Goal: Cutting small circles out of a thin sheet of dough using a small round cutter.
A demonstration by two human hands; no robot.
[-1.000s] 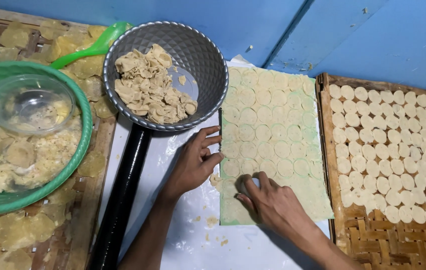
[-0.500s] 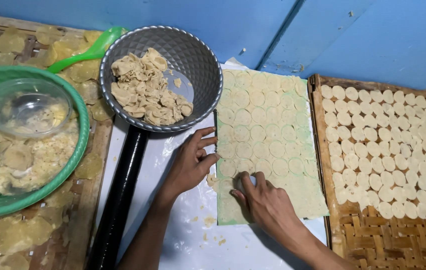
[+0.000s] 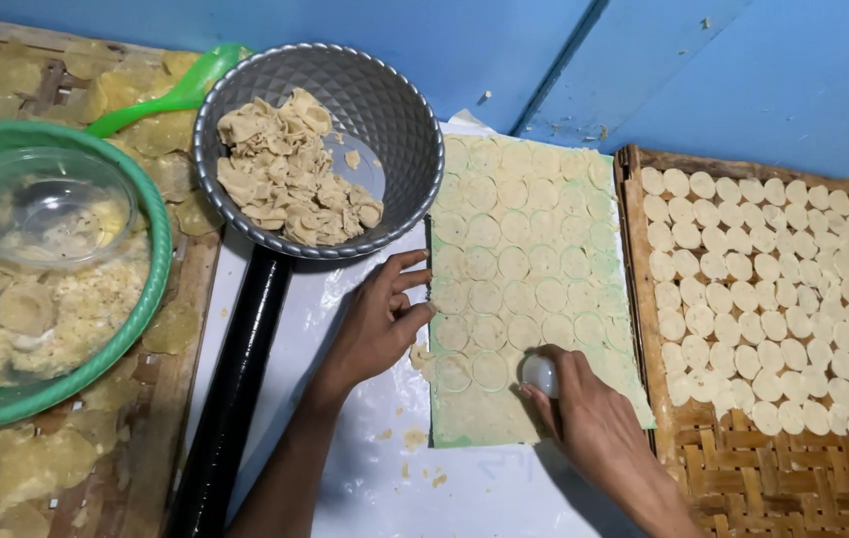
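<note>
So the right hand [image 3: 594, 423] is gripping a small round white cutter [image 3: 540, 376], fingers wrapped tight around it, and pressing it down into the near part of a thin sheet of dough [image 3: 529, 289]. The sheet is lying flat on the white-covered table [image 3: 345, 478], right in the middle between everything else, and it's already stamped with rows of circles almost edge to edge, so hardly any dough is being wasted. The cutter is sitting just beside the last ring in the bottom row.

The left hand [image 3: 377, 324] is resting flat at the sheet's left edge, fingers spread and touching the dough, looks like it's pinning the sheet so it isn't sliding or lifting with the cutter.

Just above that hand there's a grey metal bowl [image 3: 400, 120] holding a heap of dough scraps [image 3: 285, 174], close enough to toss trimmings in without reaching. A black rolling pin [image 3: 235, 389] is lying along the left side of the table, parked out of the way.

On the right, a woven bamboo tray [image 3: 743, 488] is carrying neat rows of cut rounds [image 3: 773, 299], touching or nearly so. Far left, a green basin [image 3: 150, 299] is holding mushy stuff with a clear bowl [image 3: 41, 204] sitting in it, and a green scoop [image 3: 170, 95] is lying behind.
</note>
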